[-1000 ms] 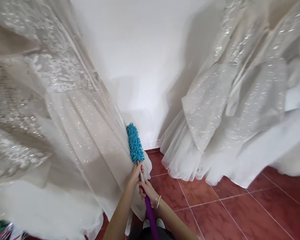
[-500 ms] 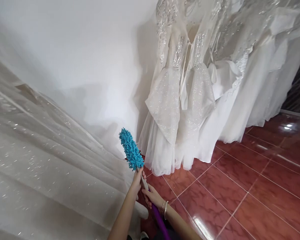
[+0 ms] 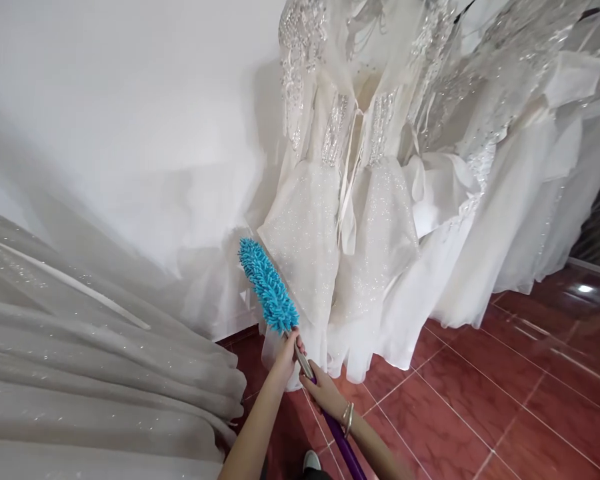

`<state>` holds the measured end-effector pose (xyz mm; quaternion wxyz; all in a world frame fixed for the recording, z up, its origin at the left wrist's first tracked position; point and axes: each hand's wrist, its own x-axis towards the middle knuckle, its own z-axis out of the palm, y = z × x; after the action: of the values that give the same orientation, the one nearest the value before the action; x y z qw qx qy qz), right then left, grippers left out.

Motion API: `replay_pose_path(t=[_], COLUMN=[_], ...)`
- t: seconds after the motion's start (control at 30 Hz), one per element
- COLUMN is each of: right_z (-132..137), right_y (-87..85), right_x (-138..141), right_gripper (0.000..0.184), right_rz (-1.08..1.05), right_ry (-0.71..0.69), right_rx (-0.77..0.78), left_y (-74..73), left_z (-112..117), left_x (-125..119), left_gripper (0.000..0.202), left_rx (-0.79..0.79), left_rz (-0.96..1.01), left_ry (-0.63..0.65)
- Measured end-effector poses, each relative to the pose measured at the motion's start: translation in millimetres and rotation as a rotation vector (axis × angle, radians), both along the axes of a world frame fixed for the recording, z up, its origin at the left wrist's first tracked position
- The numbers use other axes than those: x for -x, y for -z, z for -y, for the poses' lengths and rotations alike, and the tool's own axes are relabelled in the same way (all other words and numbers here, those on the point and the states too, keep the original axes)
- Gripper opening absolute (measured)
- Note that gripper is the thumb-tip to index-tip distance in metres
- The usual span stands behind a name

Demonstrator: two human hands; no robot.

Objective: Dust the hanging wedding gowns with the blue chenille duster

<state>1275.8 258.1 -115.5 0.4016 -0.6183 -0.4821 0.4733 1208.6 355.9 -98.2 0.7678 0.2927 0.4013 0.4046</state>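
Blue microfiber duster (image 3: 269,286) stood just left of the frame's centre, its fluffy head tilted up and to the left. The head lay against, or just in front of, the lower skirt of a hanging white gown (image 3: 375,227); the view did not show for certain whether they touched.

Both of the person's hands were closed around the duster's handle (image 3: 344,445). The left hand (image 3: 287,350) gripped the silver section right beneath the head. The right hand (image 3: 325,393), with bangles (image 3: 347,419) at the wrist, clasped the handle just below, where it turned purple and ran down to the bottom edge.

The gown, beaded and glittering, filled the upper centre and right of the frame among other white dresses. A second pale gown (image 3: 95,373) spread across the lower left. A plain white wall (image 3: 130,120) took up the upper left, and glossy red floor tiles (image 3: 480,413) covered the lower right. The toe of a light shoe (image 3: 311,460) showed at the bottom edge.

As a judgement, the close two-handed hold suited fine control. Good handling would call for light strokes that follow the fall of the fabric, so that fibres do not snag the beading or drag the tulle, with the metal part kept off the cloth.
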Motion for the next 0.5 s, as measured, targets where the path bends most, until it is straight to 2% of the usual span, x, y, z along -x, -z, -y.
replay_pose_path(t=[0.13, 0.23, 0.5], right_z=[-17.2, -33.9, -70.5], right_y=[-12.1, -14.7, 2.3], right_x=[-30.1, -46.2, -81.4], right_gripper=[0.006, 0.005, 0.013], right_rz=[0.037, 0.061, 0.103], right_ry=[-0.050, -0.071, -0.006], right_rx=[-0.019, -0.020, 0.052], left_y=[-8.4, -6.9, 20.2], left_z=[-16.1, -31.9, -77.2], left_x=[-20.9, -34.4, -82.6], left_gripper=[0.031, 0.029, 0.028], left_rx=[-0.032, -0.030, 0.041], left_rz=[0.053, 0.069, 0.063], left_ry=[0.004, 0.008, 0.079])
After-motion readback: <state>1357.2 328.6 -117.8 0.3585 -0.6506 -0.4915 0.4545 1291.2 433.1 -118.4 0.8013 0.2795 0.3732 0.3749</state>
